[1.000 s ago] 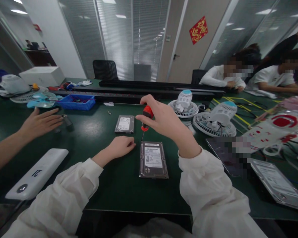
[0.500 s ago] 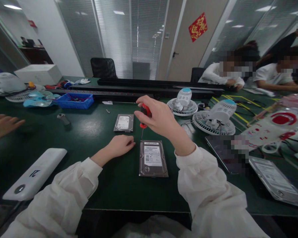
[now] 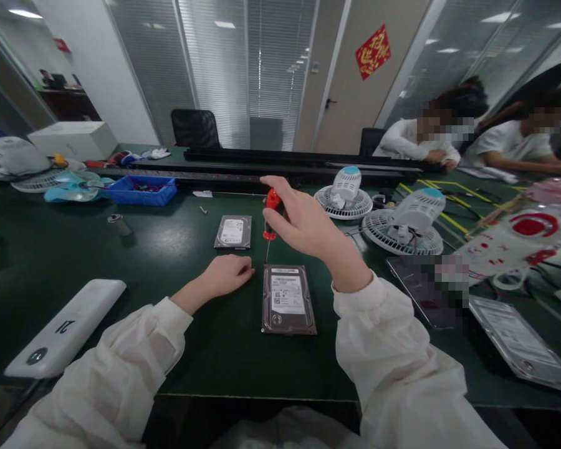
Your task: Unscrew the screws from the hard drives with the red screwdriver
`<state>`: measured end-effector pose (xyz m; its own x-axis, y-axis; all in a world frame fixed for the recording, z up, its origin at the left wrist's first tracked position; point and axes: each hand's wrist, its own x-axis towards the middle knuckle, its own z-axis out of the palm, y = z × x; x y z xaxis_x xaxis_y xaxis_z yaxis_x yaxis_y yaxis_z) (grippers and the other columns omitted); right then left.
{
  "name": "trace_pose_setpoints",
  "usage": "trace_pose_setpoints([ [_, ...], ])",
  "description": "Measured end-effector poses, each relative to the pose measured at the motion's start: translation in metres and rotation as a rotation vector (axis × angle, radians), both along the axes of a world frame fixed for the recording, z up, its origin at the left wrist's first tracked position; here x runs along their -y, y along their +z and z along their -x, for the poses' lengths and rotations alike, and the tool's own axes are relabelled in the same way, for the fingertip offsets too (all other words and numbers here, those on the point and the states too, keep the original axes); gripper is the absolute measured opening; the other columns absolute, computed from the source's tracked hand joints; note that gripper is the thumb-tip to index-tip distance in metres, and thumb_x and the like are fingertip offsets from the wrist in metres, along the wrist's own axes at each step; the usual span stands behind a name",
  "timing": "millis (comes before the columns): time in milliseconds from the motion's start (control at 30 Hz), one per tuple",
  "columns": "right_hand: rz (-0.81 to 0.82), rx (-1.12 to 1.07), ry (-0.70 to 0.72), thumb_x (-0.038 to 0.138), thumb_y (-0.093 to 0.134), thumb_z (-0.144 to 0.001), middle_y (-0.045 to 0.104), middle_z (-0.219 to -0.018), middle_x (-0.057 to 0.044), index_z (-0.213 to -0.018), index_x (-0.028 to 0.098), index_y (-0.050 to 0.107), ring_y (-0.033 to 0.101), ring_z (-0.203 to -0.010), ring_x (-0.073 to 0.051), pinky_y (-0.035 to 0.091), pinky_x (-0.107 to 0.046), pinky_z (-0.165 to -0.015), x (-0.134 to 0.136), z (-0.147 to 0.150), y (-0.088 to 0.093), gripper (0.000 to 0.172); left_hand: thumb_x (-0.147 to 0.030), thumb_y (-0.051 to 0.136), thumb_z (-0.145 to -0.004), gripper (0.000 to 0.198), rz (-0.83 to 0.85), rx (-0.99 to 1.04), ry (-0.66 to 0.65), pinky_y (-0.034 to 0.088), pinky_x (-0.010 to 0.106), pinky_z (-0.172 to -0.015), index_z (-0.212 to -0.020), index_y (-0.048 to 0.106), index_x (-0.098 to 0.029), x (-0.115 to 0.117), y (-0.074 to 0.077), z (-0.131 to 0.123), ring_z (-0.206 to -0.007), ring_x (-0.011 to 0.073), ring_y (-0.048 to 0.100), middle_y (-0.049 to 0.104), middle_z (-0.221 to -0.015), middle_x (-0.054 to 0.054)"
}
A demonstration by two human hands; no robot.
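right hand (image 3: 303, 223) arched, grip around a near-upright screwdriver (image 3: 270, 235); left hand (image 3: 224, 275) rests curled, its hold unclear.

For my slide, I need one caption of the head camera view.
Right hand holds a red and black screwdriver at the far left corner of a hard drive; left hand rests beside it.

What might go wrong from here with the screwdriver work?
The screwdriver, its tip at the far left corner of the nearer hard drive, might slip and scratch the casing. The drive might also turn or slide: the left hand lies beside it, not on it.
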<state>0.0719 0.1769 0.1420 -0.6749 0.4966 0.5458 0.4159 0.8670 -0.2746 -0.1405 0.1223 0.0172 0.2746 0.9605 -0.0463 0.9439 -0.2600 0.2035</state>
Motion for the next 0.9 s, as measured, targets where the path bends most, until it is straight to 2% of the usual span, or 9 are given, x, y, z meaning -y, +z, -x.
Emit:
trace_pose_setpoints([
  [67,0.019,-0.026,0.078,0.029,0.039,-0.103,0.069,-0.142,-0.02,-0.162,0.008,0.038,0.069,-0.11,-0.028,0.049,-0.043,-0.095,-0.0023,-0.0008,-0.0016,0.062,-0.036,0.051,-0.106,0.027,-0.003,0.004,-0.002,0.046,0.033,-0.07,-0.089,0.066,-0.022,-0.0001,-0.0007,0.0005,-0.082,0.0247,0.073,0.075,-0.087,0.006],
  [133,0.006,-0.039,0.096,0.028,0.042,-0.104,0.069,-0.141,-0.018,-0.157,0.01,0.045,0.069,-0.11,-0.026,0.049,-0.041,-0.094,-0.0027,-0.0007,-0.0016,0.056,-0.037,0.05,-0.106,0.027,-0.005,0.004,-0.004,0.047,0.033,-0.07,-0.089,0.066,-0.022,0.0,-0.0009,0.0008,-0.084,0.0253,0.073,0.076,-0.088,0.006],
  [233,-0.043,-0.013,-0.017,0.044,0.058,-0.104,0.076,-0.107,-0.008,-0.128,0.016,0.062,0.066,-0.085,-0.021,0.043,-0.032,-0.073,-0.0006,0.0008,0.0002,0.037,-0.037,0.05,-0.106,0.027,-0.004,0.001,-0.006,0.047,0.033,-0.071,-0.09,0.066,-0.022,-0.0001,-0.0007,0.001,-0.084,0.0254,0.074,0.076,-0.089,0.007],
  [300,-0.065,0.021,-0.092,0.054,0.064,-0.101,0.071,-0.092,-0.004,-0.115,0.017,0.062,0.062,-0.075,-0.019,0.036,-0.03,-0.067,0.0006,0.0016,0.001,0.04,-0.037,0.051,-0.106,0.027,-0.001,-0.002,-0.006,0.047,0.033,-0.071,-0.09,0.066,-0.022,-0.0002,-0.0007,0.0011,-0.084,0.0253,0.073,0.076,-0.088,0.007],
  [400,-0.053,0.021,-0.093,0.055,0.055,-0.106,0.071,-0.099,-0.007,-0.13,0.014,0.058,0.063,-0.08,-0.021,0.038,-0.032,-0.07,0.0003,0.0017,0.0004,0.047,-0.038,0.051,-0.106,0.027,0.001,-0.01,-0.004,0.047,0.032,-0.071,-0.09,0.067,-0.022,-0.0004,-0.0006,0.0008,-0.084,0.0256,0.074,0.076,-0.088,0.007],
  [500,-0.012,-0.062,0.012,0.041,0.043,-0.111,0.073,-0.115,-0.012,-0.142,0.011,0.053,0.067,-0.092,-0.023,0.043,-0.036,-0.081,-0.0018,0.001,-0.001,0.044,-0.038,0.051,-0.107,0.028,0.0,-0.017,0.001,0.047,0.033,-0.072,-0.09,0.067,-0.022,-0.0001,-0.0002,0.0004,-0.085,0.0261,0.074,0.076,-0.089,0.007],
  [633,0.044,-0.121,0.056,0.042,0.058,-0.105,0.067,-0.089,-0.002,-0.109,0.018,0.057,0.058,-0.072,-0.016,0.041,-0.031,-0.07,-0.003,0.0005,-0.0009,0.024,-0.037,0.052,-0.107,0.027,0.001,-0.017,-0.001,0.047,0.033,-0.072,-0.09,0.066,-0.022,0.0009,0.0011,-0.0002,-0.085,0.0258,0.073,0.076,-0.089,0.007],
  [700,0.073,-0.121,0.041,0.046,0.067,-0.101,0.06,-0.08,0.003,-0.099,0.023,0.049,0.051,-0.066,-0.014,0.038,-0.029,-0.065,-0.0025,0.0003,-0.0002,0.03,-0.037,0.052,-0.107,0.027,0.001,-0.014,0.0,0.046,0.033,-0.071,-0.09,0.066,-0.022,0.0012,0.0015,-0.0003,-0.084,0.0255,0.073,0.076,-0.089,0.007],
  [900,0.103,-0.143,0.125,0.032,0.062,-0.102,0.059,-0.091,0.002,-0.123,0.02,0.05,0.051,-0.072,-0.013,0.042,-0.029,-0.072,-0.0032,-0.0003,0.0012,0.026,-0.036,0.052,-0.107,0.026,0.001,-0.005,-0.01,0.046,0.032,-0.07,-0.09,0.066,-0.022,0.0005,0.0011,0.0007,-0.084,0.0254,0.074,0.076,-0.088,0.006],
])
